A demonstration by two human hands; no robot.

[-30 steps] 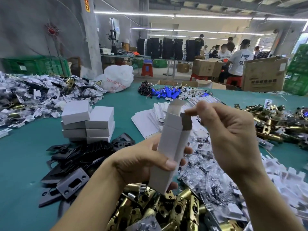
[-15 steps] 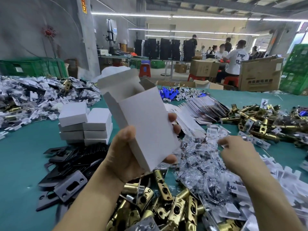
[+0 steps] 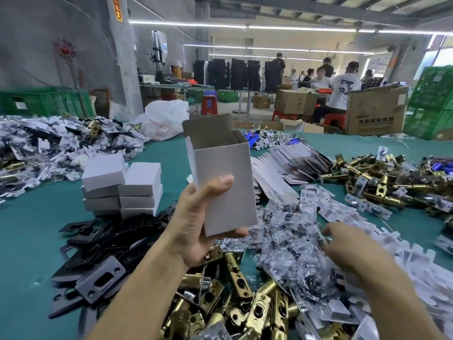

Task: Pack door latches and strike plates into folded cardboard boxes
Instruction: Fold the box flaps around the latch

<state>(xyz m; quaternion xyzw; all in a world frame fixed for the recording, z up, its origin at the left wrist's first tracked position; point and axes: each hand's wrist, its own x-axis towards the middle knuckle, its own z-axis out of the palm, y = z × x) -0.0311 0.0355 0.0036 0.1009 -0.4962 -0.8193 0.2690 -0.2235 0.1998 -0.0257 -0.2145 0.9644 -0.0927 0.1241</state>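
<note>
Big teal surface [image 3: 29,229] first, and it's loaded. A heap of brass latches [image 3: 245,310] sits at the near edge, black strike plates [image 3: 103,251] are fanned out to its left, flat box blanks [image 3: 289,158] are shingled farther back, and a stack of closed white boxes [image 3: 122,185] stands just behind the plates.

Up in the air above the latch heap is the one that matters: the open cardboard box [image 3: 225,182], upright, mouth up, lid flap standing at the back. The left grip [image 3: 196,231] has it low down, thumb flat on the front panel, fingers wrapped under the bottom. That looks like thin card, very light and easy to crush. Low on the body is the sound place to hold it; squeeze near the mouth and I'd expect the walls to bow.

The latches look like solid plated metal, heavy for their size I'd say, and best taken by the tube body. The plates are flat and stiff, and they'd want lifting by an edge.

The right grip [image 3: 348,246] is down among the clear screw bags [image 3: 289,236], fingers curled into the plastic. Whether it has actually pinched one, I can't tell.

Only the box's upper inside walls show, so I can't say if anything's in it. The latch heap runs off the bottom of the view. What's in the bags is too blurred to make out.
</note>
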